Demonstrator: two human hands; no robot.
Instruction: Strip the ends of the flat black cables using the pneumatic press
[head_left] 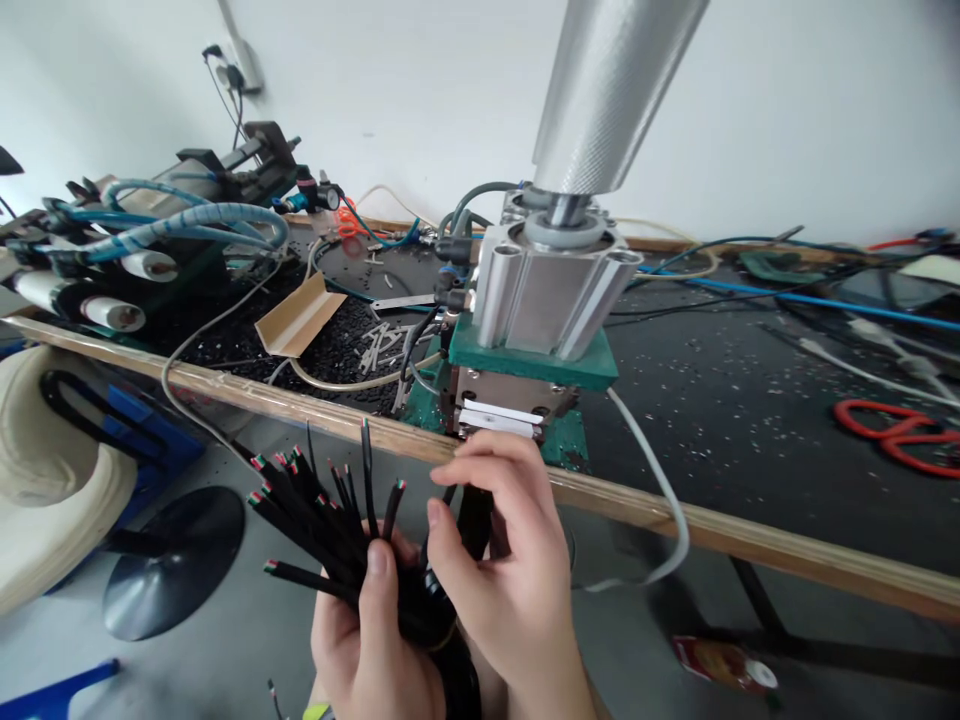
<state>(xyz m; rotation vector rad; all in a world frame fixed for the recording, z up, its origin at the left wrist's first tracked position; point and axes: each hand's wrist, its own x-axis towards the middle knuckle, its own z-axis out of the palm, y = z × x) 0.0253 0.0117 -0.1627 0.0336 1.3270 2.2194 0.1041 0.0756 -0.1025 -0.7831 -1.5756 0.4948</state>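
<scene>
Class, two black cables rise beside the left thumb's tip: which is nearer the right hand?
The shorter-looking cable, tilting toward the right hand, red and green showing at its end; the taller-looking cable stands nearly upright, farther left.

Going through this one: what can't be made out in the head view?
Head view:
Cables: lower part, cut off by the bottom edge.
Right hand: whether it grips any cables, hidden by its own fingers.
Silver tube: top, cut off by the top edge.
Gauge: reading, too small.

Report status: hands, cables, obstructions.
Left hand gripping black cable bundle. Right hand alongside, grip unclear. It partly hides front of pneumatic machine.
</scene>
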